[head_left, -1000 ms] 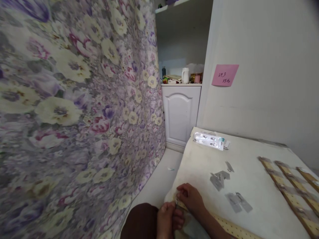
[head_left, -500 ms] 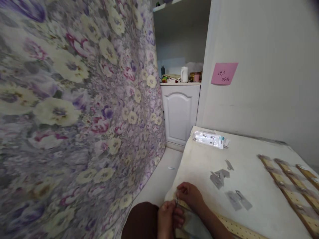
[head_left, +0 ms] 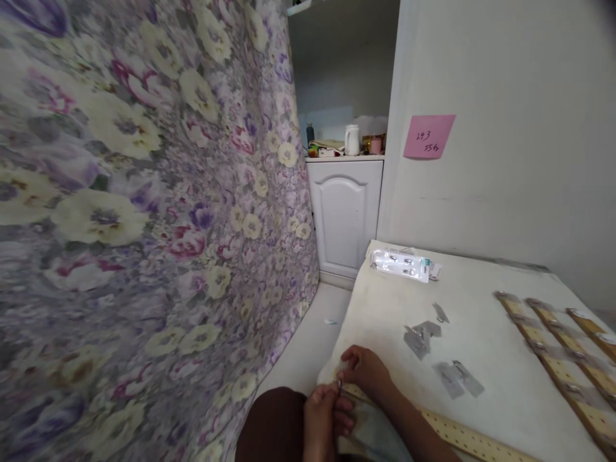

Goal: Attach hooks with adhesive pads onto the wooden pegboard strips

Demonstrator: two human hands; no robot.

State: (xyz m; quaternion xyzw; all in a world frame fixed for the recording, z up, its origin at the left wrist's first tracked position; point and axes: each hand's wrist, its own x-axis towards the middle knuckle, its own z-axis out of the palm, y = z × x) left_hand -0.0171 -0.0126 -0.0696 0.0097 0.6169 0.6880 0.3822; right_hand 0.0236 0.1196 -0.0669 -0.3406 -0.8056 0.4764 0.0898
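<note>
At the table's near left corner, my two hands are close together. My left hand (head_left: 325, 410) is closed in a pinch on a small shiny metal piece (head_left: 340, 385), too small to name surely. From the other side, the fingertips of my right hand (head_left: 364, 367) are also pinched at that piece. A pale perforated strip (head_left: 464, 436) runs under my right forearm along the near edge, its left end partly hidden by my hands. To the right lie several small grey clear packets (head_left: 418, 340), some with metal bits on them.
A clear blister pack (head_left: 400, 265) with metal pieces lies at the table's far left. Several perforated wooden strips (head_left: 541, 346) with packets on them line the right side. A floral curtain (head_left: 168, 256) hangs left; a white cabinet (head_left: 344, 218) stands behind.
The view has shifted slightly, so the table things appear a little higher and further left. Both hands stay at the metal piece, the right one raised a little.
</note>
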